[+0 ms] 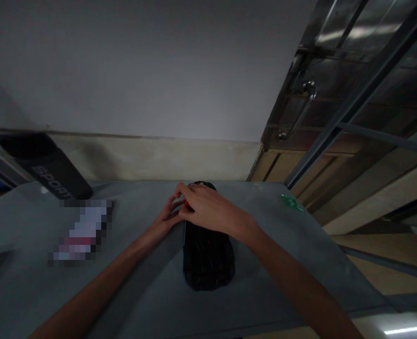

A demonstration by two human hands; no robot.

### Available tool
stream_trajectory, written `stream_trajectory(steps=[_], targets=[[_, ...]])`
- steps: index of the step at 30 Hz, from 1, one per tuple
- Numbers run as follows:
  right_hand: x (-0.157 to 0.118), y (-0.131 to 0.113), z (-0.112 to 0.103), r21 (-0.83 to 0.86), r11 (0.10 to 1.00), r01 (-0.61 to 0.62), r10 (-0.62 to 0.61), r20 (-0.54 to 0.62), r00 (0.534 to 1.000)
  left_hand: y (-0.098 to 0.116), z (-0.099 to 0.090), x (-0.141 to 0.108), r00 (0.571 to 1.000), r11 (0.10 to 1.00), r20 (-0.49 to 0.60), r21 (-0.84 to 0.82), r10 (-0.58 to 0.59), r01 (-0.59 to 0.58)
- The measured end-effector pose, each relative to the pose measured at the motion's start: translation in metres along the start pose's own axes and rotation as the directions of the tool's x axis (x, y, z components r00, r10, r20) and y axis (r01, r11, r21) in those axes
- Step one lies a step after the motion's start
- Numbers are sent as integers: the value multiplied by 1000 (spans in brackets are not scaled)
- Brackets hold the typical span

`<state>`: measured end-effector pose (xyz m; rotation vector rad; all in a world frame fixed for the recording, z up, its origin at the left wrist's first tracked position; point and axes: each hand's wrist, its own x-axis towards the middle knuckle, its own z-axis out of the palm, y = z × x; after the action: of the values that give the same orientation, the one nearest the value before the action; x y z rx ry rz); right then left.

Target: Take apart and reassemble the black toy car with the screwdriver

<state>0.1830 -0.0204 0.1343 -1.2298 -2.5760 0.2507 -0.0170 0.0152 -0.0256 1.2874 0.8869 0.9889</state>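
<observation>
A long black toy car (pixel 208 256), as far as its dark rounded shape tells, lies lengthwise on the grey table. My right hand (pixel 208 205) is over its far half, thumb and fingers curled in a pinch around a small red part (pixel 188 205). Whether the red part belongs to the car or is loose, I cannot tell. From the left, my left hand (pixel 169 214) meets the car's side, fingers bent and slightly apart, with the tips close to the right thumb and partly hidden. Most of the car's far end is covered by the right hand.
On the grey table (pixel 141 292), a black box marked SPORT (pixel 56 174) leans at the back left, beside a blurred-out phone-like item (pixel 83 230). Green crumpled plastic (pixel 292 202) lies near the right edge. A metal frame post (pixel 332 134) rises there; behind is a door handle (pixel 302 113).
</observation>
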Motion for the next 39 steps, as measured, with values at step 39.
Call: stream_trajectory(steps=[39], targets=[[3,1,2,-54,999,-10,10,17,1000,6,4,-2,997,994,17,-86,-72,73]])
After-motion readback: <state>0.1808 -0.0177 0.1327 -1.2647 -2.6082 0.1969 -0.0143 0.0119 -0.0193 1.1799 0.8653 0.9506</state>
